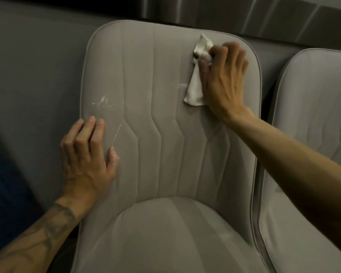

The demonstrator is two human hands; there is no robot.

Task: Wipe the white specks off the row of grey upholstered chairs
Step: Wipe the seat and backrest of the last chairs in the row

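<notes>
- Dim room, grey wall behind the grey chair (165, 134); second chair (313, 115) just beside it on the right.
- My right hand (224, 75) grips a white cloth (195, 89), pressed on the backrest's upper right.
- My left hand (87, 154) rests flat, fingers relaxed, on the left edge.
- White specks (103, 102) sit just above my left fingertips.

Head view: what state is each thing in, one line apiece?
Grey chair: white specks on its back, at the left and beside the cloth.
White cloth: crumpled, pressed against the chair's back.
Right hand: grips the cloth.
Left hand: rests on the chair's back, holding nothing.
Neighbouring chair: partly in view, no specks seen.
</notes>
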